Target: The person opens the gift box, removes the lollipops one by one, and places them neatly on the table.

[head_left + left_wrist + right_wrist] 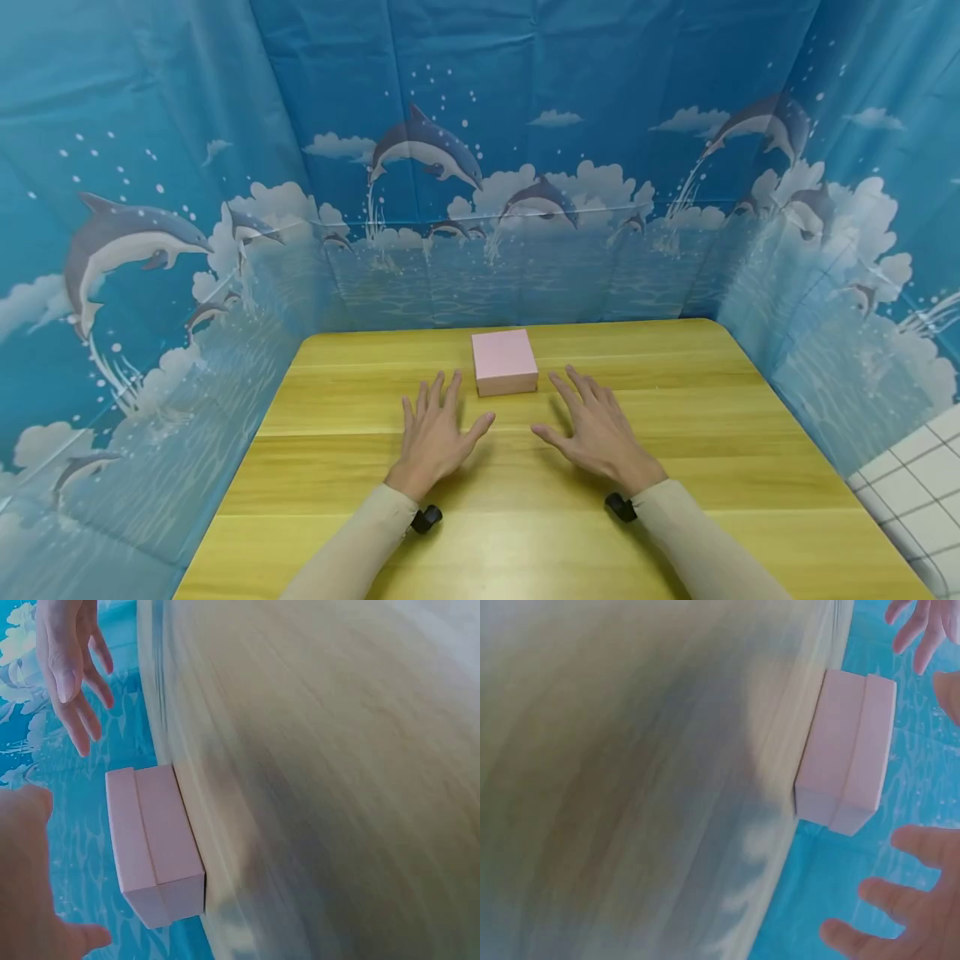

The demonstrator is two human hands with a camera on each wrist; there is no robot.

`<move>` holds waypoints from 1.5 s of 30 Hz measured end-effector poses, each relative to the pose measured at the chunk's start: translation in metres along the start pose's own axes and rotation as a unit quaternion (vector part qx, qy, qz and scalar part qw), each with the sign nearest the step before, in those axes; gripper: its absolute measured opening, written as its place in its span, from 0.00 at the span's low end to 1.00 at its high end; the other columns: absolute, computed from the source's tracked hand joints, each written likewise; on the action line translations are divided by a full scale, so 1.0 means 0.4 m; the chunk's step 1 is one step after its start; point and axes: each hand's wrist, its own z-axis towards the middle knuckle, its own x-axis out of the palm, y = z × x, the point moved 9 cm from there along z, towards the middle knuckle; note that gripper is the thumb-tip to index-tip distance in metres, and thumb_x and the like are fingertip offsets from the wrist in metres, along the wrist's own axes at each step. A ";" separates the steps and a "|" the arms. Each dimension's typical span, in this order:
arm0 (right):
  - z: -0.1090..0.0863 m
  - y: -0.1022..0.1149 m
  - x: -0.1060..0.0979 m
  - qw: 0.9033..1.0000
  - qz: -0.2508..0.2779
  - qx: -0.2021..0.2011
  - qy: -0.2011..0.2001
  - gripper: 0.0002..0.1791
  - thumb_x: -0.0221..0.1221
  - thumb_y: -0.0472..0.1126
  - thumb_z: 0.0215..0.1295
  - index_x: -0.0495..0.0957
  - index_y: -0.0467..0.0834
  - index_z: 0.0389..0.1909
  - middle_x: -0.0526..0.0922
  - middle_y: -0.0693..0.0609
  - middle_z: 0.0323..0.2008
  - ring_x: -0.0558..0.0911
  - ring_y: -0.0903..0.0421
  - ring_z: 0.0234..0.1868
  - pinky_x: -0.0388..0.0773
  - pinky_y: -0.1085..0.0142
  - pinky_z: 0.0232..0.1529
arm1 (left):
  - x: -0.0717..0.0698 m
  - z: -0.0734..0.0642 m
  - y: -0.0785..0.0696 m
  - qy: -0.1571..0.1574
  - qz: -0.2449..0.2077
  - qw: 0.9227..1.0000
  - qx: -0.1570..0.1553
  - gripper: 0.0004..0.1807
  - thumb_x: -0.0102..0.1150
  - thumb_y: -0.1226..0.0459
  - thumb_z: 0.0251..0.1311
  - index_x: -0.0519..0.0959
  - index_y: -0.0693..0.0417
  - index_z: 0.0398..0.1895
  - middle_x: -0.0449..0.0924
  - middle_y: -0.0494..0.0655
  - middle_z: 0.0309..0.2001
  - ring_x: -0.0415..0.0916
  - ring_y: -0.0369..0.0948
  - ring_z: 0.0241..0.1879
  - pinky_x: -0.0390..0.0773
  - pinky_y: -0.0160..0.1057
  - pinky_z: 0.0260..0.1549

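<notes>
A pink lidded box [505, 362] sits on the wooden table near its far edge, its lid on. My left hand [437, 435] hovers in front of the box and to its left, fingers spread, holding nothing. On the other side, my right hand [600, 435] is held over the table with its fingers apart and also holds nothing. Neither hand touches the box. From the left wrist, the box [156, 844] shows a seam between lid and base; the right wrist view shows the same box [846, 754] beyond the fingers.
The yellow wood-grain table [517, 542] has rounded far corners. A blue curtain [480, 275] printed with dolphins, clouds and water hangs behind it and along both sides. White tiles [926, 475] show at the lower right. Each wrist wears a small black device [426, 519].
</notes>
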 end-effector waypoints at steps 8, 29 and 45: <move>0.041 -0.007 0.031 1.000 0.021 -0.001 0.009 0.54 0.61 0.74 0.84 0.59 0.48 0.96 0.59 0.34 0.94 0.66 0.25 0.89 0.65 0.21 0.85 | 0.032 0.043 -0.007 0.000 -0.035 0.999 0.000 0.57 0.47 0.21 0.81 0.52 0.42 0.99 0.57 0.59 0.95 0.58 0.67 0.92 0.49 0.82 0.90; 0.125 0.013 0.087 0.987 0.148 0.016 0.056 0.55 0.61 0.70 0.87 0.52 0.44 0.97 0.61 0.35 0.93 0.63 0.27 0.92 0.65 0.23 0.86 | 0.078 0.105 -0.017 0.038 -0.175 0.984 -0.004 0.49 0.55 0.36 0.89 0.53 0.47 0.98 0.61 0.56 0.94 0.63 0.63 0.91 0.68 0.71 0.87; 0.122 0.017 0.090 0.987 0.148 0.013 0.055 0.52 0.62 0.65 0.89 0.52 0.43 0.97 0.63 0.34 0.92 0.64 0.27 0.91 0.66 0.24 0.86 | 0.067 0.101 -0.018 0.032 -0.189 0.981 0.003 0.47 0.57 0.40 0.89 0.54 0.50 0.98 0.66 0.56 0.92 0.64 0.61 0.91 0.67 0.70 0.88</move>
